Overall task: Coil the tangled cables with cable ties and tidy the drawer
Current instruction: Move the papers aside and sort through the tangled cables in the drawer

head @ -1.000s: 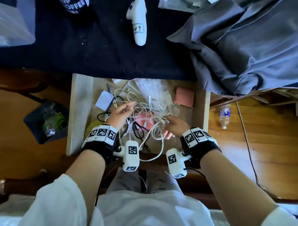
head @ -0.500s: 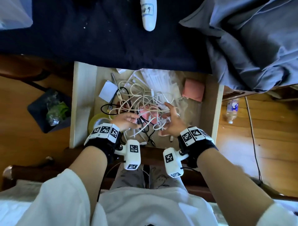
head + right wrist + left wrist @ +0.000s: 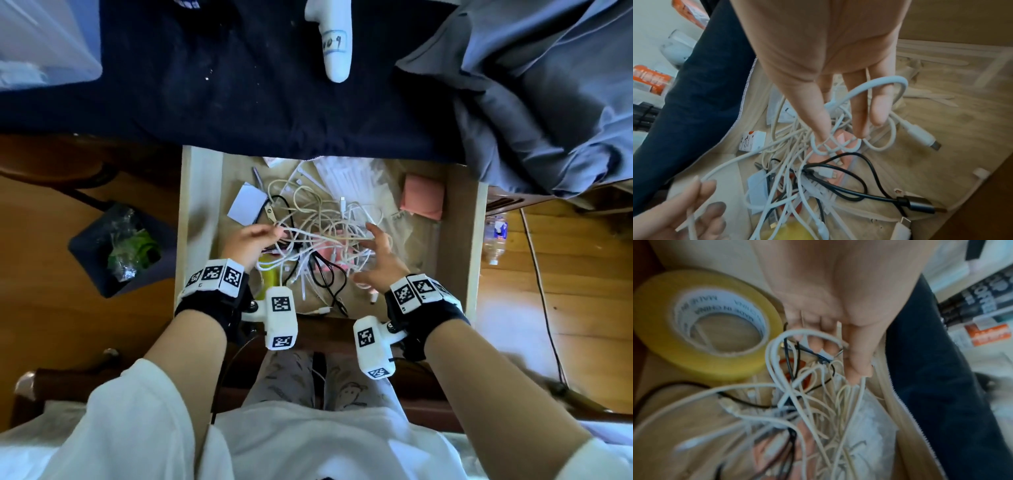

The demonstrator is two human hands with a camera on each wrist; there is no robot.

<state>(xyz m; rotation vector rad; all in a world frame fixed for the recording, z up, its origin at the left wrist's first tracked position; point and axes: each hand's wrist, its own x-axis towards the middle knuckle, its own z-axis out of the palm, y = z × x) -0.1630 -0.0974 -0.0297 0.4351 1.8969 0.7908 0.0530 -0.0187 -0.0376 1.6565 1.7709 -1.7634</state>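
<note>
A tangle of white cables (image 3: 329, 233) with a black cable (image 3: 325, 277) lies in the open drawer (image 3: 202, 219). My left hand (image 3: 263, 234) is at the tangle's left edge and pinches one white cable (image 3: 756, 152), which runs taut from the heap to its fingers (image 3: 701, 191). In the left wrist view the left hand (image 3: 830, 344) has its fingers curled over several strands. My right hand (image 3: 376, 240) is spread over the right of the tangle. Its fingers (image 3: 859, 123) are straight, and a thick white cable (image 3: 879, 82) loops over them. White cable ties in a clear bag (image 3: 346, 178) lie at the drawer's back.
A yellow tape roll (image 3: 701, 321) sits at the drawer's front left, a white card (image 3: 246, 205) behind it, a pink pad (image 3: 423, 197) at the back right. A white controller (image 3: 334, 37) and a grey cloth (image 3: 548, 102) lie on the dark desktop. A bin (image 3: 120, 246) stands left on the floor.
My left hand has drawn a white cable out toward the left of the tangle. My right hand has spread its fingers over the heap. The head view has shifted.
</note>
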